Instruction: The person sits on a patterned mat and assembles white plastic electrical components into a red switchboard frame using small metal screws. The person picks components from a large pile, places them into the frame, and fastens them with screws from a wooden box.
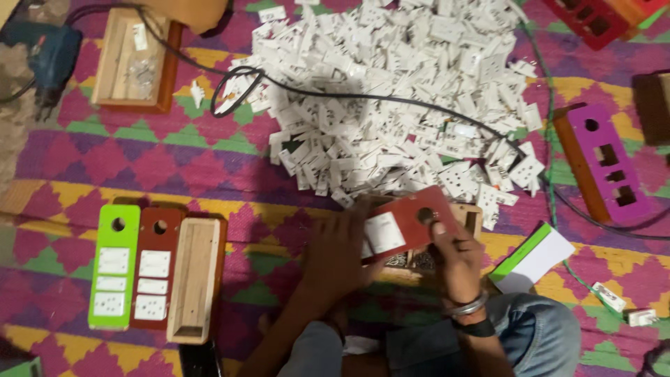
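Gripping red plate (408, 227): left hand (335, 255), right hand (453, 255).

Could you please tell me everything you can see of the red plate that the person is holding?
The red plate is a flat rectangular panel, seemingly painted board or plastic, with a round hole near its right end and a white rectangular insert fitted at its left. It sits tilted, right end higher, above an open wooden box on the patterned mat. The left hand touches its left end; the right hand holds its lower right edge. The pile of white socket parts lies just beyond.
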A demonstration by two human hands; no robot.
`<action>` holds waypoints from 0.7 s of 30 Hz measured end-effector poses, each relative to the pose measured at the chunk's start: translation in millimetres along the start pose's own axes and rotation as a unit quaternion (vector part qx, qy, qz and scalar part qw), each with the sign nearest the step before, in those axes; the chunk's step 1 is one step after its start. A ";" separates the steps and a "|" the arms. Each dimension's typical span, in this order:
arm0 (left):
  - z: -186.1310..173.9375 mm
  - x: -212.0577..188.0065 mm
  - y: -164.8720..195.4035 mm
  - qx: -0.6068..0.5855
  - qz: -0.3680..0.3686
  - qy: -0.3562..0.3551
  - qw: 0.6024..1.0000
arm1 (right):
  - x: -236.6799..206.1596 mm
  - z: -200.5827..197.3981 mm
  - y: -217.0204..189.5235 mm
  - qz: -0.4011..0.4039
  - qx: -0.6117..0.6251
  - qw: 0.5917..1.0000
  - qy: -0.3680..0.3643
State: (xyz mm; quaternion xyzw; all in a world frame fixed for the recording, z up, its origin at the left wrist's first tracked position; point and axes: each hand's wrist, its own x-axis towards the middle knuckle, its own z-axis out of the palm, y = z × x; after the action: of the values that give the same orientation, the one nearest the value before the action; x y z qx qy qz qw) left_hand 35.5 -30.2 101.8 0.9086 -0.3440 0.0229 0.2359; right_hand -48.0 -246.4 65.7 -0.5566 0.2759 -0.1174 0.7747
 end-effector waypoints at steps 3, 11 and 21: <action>3.7 -5.6 -12.9 0.012 -0.040 -0.036 0.998 | 1.5 -0.5 15.3 0.002 -0.012 0.999 -0.052; 6.9 -39.6 -27.1 0.104 -0.112 0.091 0.984 | 37.4 -42.0 8.4 0.114 0.078 0.983 -0.119; -55.5 -146.2 -103.3 0.222 -0.465 0.074 0.854 | 110.4 -70.7 7.7 0.062 -0.019 0.953 -0.295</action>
State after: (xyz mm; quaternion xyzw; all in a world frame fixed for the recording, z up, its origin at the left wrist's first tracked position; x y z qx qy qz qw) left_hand -3.5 151.6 78.7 0.9863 0.1517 0.0536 0.0364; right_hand 2.1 -354.0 9.7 -0.5624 0.0715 0.1056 0.8169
